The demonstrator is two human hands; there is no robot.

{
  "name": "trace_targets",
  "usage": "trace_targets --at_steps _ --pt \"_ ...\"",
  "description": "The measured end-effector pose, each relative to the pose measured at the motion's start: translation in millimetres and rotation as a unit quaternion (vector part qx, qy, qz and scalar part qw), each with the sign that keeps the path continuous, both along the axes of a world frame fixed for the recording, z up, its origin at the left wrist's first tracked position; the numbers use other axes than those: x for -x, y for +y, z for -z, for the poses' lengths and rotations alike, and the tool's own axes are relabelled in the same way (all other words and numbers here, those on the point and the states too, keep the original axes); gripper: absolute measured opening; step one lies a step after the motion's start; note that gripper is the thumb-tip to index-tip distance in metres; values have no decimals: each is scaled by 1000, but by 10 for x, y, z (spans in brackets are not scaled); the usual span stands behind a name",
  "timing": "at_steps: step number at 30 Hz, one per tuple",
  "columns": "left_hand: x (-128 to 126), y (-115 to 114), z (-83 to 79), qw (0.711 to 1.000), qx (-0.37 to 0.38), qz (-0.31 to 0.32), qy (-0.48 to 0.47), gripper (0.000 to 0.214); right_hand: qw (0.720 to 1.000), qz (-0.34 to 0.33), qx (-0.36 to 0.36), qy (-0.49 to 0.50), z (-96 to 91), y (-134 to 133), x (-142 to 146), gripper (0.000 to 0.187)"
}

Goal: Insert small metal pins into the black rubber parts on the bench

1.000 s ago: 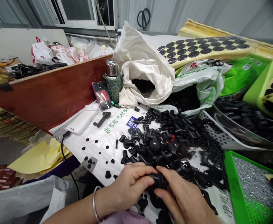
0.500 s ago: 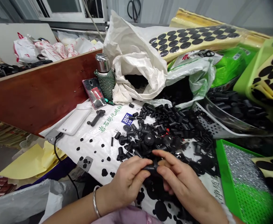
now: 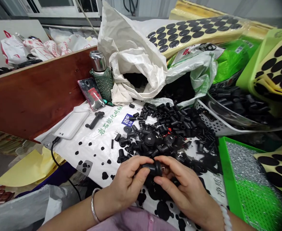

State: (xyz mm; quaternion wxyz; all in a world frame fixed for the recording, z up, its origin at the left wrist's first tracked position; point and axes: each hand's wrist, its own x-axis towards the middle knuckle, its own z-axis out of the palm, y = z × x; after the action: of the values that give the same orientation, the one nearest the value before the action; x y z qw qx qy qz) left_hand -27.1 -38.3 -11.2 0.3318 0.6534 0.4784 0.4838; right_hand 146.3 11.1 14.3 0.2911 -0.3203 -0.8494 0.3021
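Between my two hands is a black plastic fitting [image 3: 153,167], a tube with a wider collar, lying roughly sideways. My left hand [image 3: 129,179] pinches the tube end between thumb and fingers. At the collar end, my right hand [image 3: 183,186] curls its thumb and fingers round the piece, which hides part of it. Just beyond my fingers lies a heap of loose black plastic parts [image 3: 165,120], made up of short tubes, round caps and collared pieces. A black bar-shaped piece with knobbed ends [image 3: 94,120] rests apart on the left.
White printed sacking [image 3: 95,146] covers the worktop. At the back stand a phone [image 3: 91,93], a netted flask [image 3: 101,75] and an open white sack [image 3: 131,54]. On the right are a green tray [image 3: 227,173] of small silvery pieces and a white perforated basket [image 3: 215,123]. A wooden board [image 3: 39,93] borders the left.
My right hand has closed further round the collar end, and the fitting shows more plainly between my hands. The whole view has shifted slightly, so the surroundings sit further left and higher.
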Motion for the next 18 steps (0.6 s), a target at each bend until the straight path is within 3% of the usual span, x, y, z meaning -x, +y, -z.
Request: trace_targets --at_steps 3,6,9,11,16,18 --pt "28 22 -44 999 42 8 4 22 1000 -8 23 -3 -9 -1 -31 26" --pt "46 67 -72 995 -10 19 100 19 999 -22 25 -22 -5 -8 -48 28" --pt "15 112 -46 979 -99 6 176 24 998 -47 -36 -38 7 -20 -31 31" --pt "-38 126 -7 977 -116 -32 178 28 992 -63 -98 -37 26 -31 -8 31" --pt "-173 99 41 987 -50 -89 123 34 971 -58 -228 -40 85 -65 39 34" --pt "-181 86 24 989 -33 -94 105 34 975 -48 -216 -25 76 -82 58 33"
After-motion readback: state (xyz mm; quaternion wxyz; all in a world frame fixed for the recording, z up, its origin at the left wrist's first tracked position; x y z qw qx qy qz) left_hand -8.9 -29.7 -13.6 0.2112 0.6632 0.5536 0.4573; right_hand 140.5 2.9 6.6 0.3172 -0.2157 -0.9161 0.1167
